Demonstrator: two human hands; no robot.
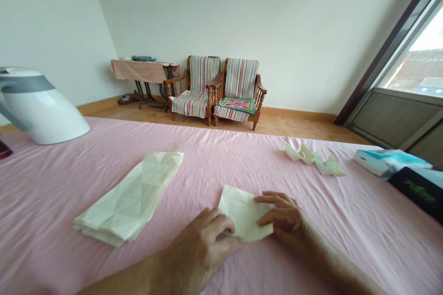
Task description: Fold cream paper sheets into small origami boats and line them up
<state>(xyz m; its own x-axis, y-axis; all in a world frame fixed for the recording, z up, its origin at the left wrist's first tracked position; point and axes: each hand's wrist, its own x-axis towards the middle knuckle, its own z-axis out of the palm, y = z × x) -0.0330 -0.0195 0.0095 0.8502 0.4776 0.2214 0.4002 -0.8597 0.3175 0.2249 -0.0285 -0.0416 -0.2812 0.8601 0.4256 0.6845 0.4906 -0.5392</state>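
We've got a pale pink tablecloth (pixel 363 212) across the lower frame, a cream small sheet (pixel 244 214) bottom centre, and a cream stack (pixel 131 198) left of it, creased in triangles. The kettle (pixel 41 110) upper left is white with a grey band. The armchairs (pixel 195 90) top centre have red-green-white stripes. The tissue box (pixel 387 161) far right is teal and white.

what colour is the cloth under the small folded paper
Plain pale pink cloth, wrinkled; the head view shows it best.
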